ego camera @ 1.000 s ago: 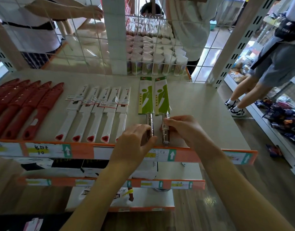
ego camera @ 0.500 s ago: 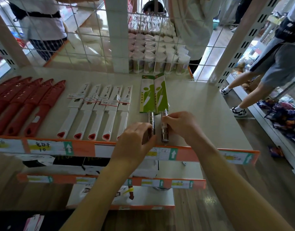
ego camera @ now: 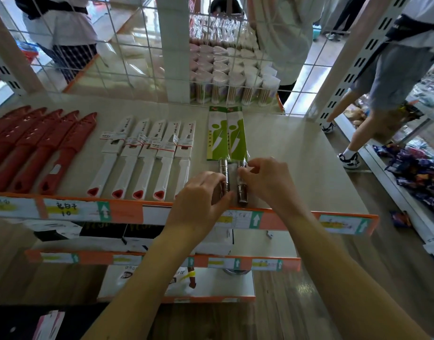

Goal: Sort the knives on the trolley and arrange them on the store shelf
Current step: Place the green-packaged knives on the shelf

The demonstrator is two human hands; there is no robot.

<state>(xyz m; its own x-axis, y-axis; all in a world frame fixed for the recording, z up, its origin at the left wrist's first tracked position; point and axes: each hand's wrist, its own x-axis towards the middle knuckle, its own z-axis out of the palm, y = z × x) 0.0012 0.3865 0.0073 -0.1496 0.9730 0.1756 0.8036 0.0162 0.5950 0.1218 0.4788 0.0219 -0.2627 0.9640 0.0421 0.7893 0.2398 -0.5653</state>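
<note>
I log 2 green-sleeved knives [ego camera: 218, 141] side by side at the shelf's [ego camera: 297, 155] front edge, left hand [ego camera: 201, 192] curled round one metal handle, right hand [ego camera: 262, 180] pinching the other; I judge them stiff, light, film-slick, so best gripped at the handles.

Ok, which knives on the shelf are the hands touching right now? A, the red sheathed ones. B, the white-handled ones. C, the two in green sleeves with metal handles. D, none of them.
C: the left hand and right hand both sit on the metal handles of the green-sleeved knives, while the red knives and white knives lie apart to the left.
</note>
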